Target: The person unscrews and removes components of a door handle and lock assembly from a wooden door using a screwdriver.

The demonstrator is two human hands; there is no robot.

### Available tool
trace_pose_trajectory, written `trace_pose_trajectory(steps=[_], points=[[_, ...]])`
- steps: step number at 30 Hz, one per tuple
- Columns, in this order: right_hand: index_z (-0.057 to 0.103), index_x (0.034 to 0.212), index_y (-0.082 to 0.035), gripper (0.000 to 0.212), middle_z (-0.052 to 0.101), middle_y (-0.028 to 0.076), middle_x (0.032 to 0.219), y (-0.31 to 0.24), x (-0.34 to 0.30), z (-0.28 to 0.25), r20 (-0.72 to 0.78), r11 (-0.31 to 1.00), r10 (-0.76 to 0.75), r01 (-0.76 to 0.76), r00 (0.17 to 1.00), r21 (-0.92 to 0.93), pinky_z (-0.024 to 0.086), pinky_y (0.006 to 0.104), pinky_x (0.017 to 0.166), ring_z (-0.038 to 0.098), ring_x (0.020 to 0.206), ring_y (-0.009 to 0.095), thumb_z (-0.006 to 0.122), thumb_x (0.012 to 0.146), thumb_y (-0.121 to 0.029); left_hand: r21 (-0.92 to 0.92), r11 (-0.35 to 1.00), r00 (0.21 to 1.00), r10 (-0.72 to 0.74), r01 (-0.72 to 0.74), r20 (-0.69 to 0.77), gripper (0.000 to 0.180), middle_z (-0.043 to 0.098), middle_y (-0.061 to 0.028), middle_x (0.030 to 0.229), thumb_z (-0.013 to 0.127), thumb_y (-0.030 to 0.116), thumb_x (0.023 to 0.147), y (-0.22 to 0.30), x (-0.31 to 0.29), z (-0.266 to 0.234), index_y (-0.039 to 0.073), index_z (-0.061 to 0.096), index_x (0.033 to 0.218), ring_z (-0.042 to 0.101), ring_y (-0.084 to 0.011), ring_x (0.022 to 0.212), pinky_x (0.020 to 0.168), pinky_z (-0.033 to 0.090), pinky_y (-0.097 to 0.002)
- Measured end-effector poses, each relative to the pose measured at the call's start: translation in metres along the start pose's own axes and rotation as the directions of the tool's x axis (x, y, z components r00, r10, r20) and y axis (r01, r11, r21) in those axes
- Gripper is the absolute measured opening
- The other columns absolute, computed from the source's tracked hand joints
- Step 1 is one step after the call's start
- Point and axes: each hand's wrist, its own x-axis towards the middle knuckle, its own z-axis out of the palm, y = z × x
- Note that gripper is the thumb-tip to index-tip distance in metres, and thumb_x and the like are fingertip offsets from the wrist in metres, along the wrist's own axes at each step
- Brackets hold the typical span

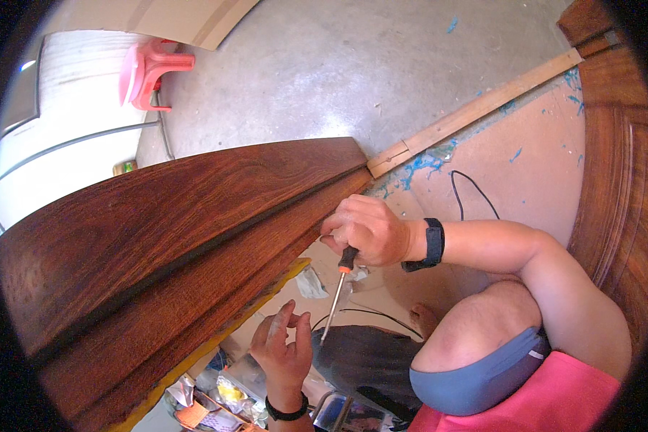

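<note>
My right hand (367,229) is closed around the dark handle of a screwdriver (335,299) with an orange collar. Its metal shaft slants down and its tip hangs near my left hand (282,353), apart from any screw that I can see. The left hand is raised with thumb and forefinger apart and the other fingers bent; nothing shows in it. Both hands are beside the lower edge of a long brown wooden door frame piece (194,223), which carries a yellow strip (216,338) along that edge. My right knuckles are close to the wood or touching it.
A wooden batten (482,108) runs across the floor to another brown frame piece (612,194) at the right. A pink plastic stool (147,75) stands far left. Blue scraps (421,164) and a black cable (475,189) lie on the floor. Assorted small packets (216,414) sit below.
</note>
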Motion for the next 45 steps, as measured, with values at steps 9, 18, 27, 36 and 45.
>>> trace_pose_trajectory(steps=[9,18,27,36,45], points=[[0.049,0.079,-0.005,0.017,0.064,0.011,0.087,-0.005,0.001,0.0,0.017,0.994,-0.031,0.032,0.999,-0.105,0.044,0.0362,0.056,0.057,0.066,0.024,0.062,0.069,-0.009,0.037,0.997,0.998,0.067,-0.067,0.006,0.031,0.067,-0.009,0.074,0.077,0.004,0.079,-0.006,-0.001,0.002,0.003,0.066,0.108,0.064,-0.0229,0.063,0.053,0.046,-0.0333],[0.05,0.079,-0.005,0.019,0.064,0.01,0.085,0.0,-0.009,0.001,0.059,0.99,0.045,-0.036,0.997,-0.137,0.043,0.0371,0.056,0.058,0.066,0.024,0.063,0.066,-0.011,0.028,0.999,0.999,0.026,-0.026,-0.02,0.024,0.069,-0.0091,0.075,0.076,0.007,0.08,-0.004,-0.002,0.004,0.003,0.07,0.102,0.064,-0.0212,0.065,0.054,0.046,-0.0316],[0.049,0.083,-0.01,0.024,0.067,0.005,0.084,0.012,-0.01,-0.013,0.002,0.999,0.035,-0.035,0.999,-0.042,0.041,0.0342,0.053,0.058,0.061,0.022,0.071,0.074,-0.006,0.037,0.998,0.998,0.057,-0.057,0.008,0.029,0.065,-0.0082,0.072,0.077,0.004,0.079,-0.003,0.0,0.004,0.003,0.067,0.106,0.062,-0.0219,0.061,0.051,0.044,-0.0325],[0.052,0.087,-0.006,0.014,0.065,0.007,0.083,0.004,0.006,-0.009,0.019,0.996,-0.084,0.085,0.996,-0.031,0.042,0.0363,0.054,0.056,0.062,0.022,0.062,0.079,-0.011,0.072,0.991,0.993,0.113,-0.115,0.026,0.031,0.065,-0.0072,0.072,0.077,0.003,0.079,0.003,0.007,-0.001,0.003,0.066,0.108,0.062,-0.0211,0.062,0.05,0.043,-0.032],[0.051,0.082,-0.004,0.017,0.063,0.01,0.086,0.001,0.003,-0.004,0.064,0.994,-0.064,0.069,0.996,-0.089,0.043,0.0363,0.057,0.057,0.067,0.023,0.061,0.071,-0.01,0.02,0.996,0.996,0.086,-0.086,-0.005,0.032,0.065,-0.0071,0.072,0.077,0.002,0.078,-0.005,-0.003,0.003,0.002,0.066,0.108,0.062,-0.0215,0.062,0.051,0.043,-0.0322]])
